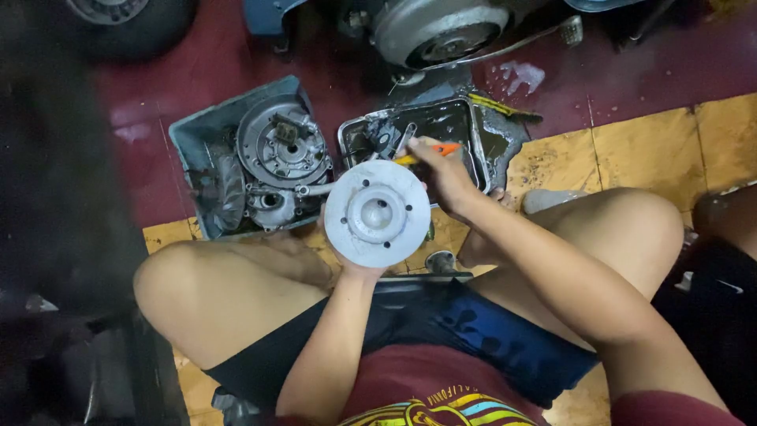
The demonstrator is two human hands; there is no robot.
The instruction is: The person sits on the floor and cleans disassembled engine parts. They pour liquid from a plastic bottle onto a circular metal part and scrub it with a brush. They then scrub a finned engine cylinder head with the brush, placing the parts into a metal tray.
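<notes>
While the left hand [347, 264] grips from below the round grey metal disc [378, 213], held just in front of the oily metal tray [482, 150], the right hand [445, 170] pinches an orange-handled tool [426, 152]. The disc seems heavy, stiff and greasy; its rim is the safest hold.

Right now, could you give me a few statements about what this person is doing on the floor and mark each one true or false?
1. The left hand holds up a round grey metal disc. True.
2. The right hand is empty. False: it grips an orange-handled tool.
3. The blue-grey tray holds metal engine parts. True.
4. The disc lies flat inside the dark oily pan. False: it is held in the air, in front of the pan.
5. The person stands at a workbench. False: they sit low with bare knees apart over a tiled floor.
</notes>
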